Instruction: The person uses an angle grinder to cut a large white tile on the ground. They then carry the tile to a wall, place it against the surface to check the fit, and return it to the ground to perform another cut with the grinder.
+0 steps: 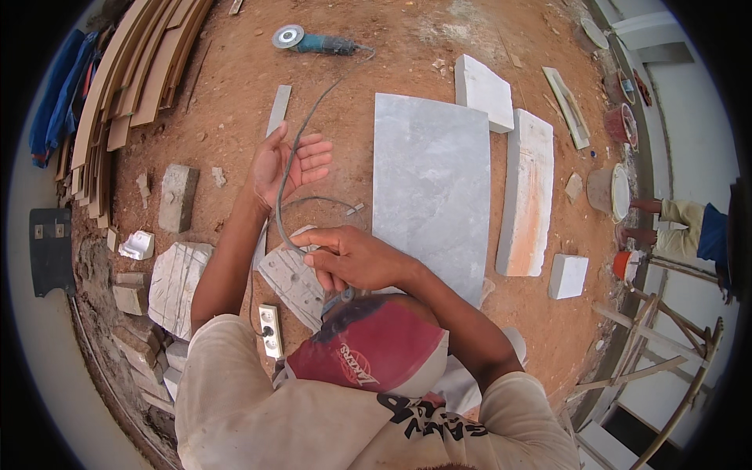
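Note:
My left hand (290,164) is open, palm up and fingers apart, with a grey power cable (309,110) passing over it. My right hand (341,258) grips the same cable lower down, near a grooved stone block (278,278). The cable runs up to a teal angle grinder (313,42) with a disc, lying on the dirt. A large grey tile (431,188) lies right of my hands, and a narrow grey strip (278,106) extends beyond my left hand. A white power strip (269,340) with a plug in it is below my left forearm.
White blocks (523,196) flank the tile. Stacked boards (125,63), blue fabric (55,102) and rough stones (178,196) are at left. Several buckets (607,192) line the right wall; another person (709,231) stands there, near a wooden trestle (658,356).

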Tool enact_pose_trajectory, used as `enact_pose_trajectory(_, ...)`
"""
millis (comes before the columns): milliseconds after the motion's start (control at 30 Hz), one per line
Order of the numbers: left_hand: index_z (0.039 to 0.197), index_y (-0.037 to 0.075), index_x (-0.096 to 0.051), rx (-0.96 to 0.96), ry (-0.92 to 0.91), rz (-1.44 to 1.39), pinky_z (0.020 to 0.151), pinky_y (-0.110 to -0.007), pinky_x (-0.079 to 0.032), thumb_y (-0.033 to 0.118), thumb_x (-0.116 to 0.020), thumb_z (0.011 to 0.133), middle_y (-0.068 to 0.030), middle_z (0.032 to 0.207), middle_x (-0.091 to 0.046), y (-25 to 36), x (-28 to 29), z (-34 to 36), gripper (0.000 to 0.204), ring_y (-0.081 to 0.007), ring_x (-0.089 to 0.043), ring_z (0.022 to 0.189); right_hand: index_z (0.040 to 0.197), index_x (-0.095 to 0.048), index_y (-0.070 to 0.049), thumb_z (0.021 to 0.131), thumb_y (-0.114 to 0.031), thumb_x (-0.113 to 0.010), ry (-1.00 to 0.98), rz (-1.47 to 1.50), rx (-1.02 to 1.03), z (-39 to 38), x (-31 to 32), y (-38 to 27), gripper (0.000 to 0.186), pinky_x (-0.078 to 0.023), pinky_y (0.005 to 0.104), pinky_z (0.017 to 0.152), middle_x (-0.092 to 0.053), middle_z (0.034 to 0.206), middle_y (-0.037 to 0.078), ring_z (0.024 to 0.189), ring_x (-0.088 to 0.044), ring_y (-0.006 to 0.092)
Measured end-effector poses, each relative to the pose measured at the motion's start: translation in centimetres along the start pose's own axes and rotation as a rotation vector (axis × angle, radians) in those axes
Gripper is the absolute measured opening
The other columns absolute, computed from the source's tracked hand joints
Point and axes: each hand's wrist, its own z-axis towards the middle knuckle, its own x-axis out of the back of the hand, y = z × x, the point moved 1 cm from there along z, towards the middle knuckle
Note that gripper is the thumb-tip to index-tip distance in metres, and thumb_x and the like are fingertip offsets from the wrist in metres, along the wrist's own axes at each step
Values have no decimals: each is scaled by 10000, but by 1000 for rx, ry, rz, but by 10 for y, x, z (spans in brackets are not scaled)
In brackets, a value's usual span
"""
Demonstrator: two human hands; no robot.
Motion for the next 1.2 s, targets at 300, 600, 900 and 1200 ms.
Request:
enact_pose_trajectory(300,1051,-8,-664,49,114,974,437,-242,-304,248,-493,1073,52,674,-519,28,-26,-51,308,-51,-433,522,1244,-687,-16,1001,-230,-599,-52,-441,123,4,8,59,336,-544,358,810,-750,973,158,887,-707,217)
enact_pose_trajectory(600,960,0,-661,331,-48,1653,724,-451,-492,222,-564,1006,-216,786,-650,-66,35,-155,247,-359,-621,720,1217,-698,-14,975,-243,-627,451,-161,-147,-48,31,131,340,-528,360,835,-753,1036,143,914,-701,236)
enact_pose_trajectory(900,1020,12,-738,122,206,1816,813,-406,-543,327,-718,900,-192,889,-739,-37,124,5,338,-289,-729,899,1289,-656,-6,994,-259,-619,644,9,-354,-89,43,164,391,-533,332,850,-738,966,118,935,-692,177)
enact_pose_trajectory(1200,1330,-166,-541,-189,866,1609,1081,-458,-456,682,-766,728,-335,1360,-593,56,297,275,1064,-439,-581,1288,1303,-651,-37,1006,-258,-636,725,-49,-423,-108,32,172,371,-537,354,850,-724,1008,114,908,-667,182)
